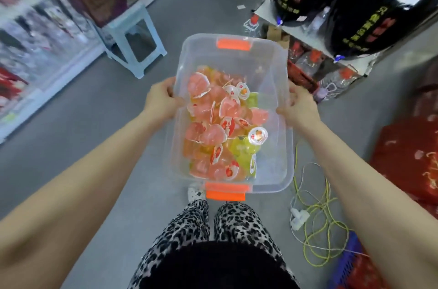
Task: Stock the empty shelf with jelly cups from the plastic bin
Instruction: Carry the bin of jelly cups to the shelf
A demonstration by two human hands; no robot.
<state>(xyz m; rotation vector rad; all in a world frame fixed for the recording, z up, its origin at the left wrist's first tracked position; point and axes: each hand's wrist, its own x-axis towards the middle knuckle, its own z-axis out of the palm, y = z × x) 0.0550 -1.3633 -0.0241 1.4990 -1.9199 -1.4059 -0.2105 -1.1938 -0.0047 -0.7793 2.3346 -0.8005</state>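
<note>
Up off the floor, the plastic bin [272, 70] sits between both hands, left hand [161, 101] and right hand [301, 106] each curled over a long rim; jelly cups [220, 123] look light but slidey, thin walls probably flex; grab the orange handles [233, 44] maybe.

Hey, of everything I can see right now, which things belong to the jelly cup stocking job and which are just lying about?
For the job: plastic bin, held by left hand and right hand; jelly cups inside it.
Lying about: pale blue stool; white plug with cables on the floor; black jars; red packs.
</note>
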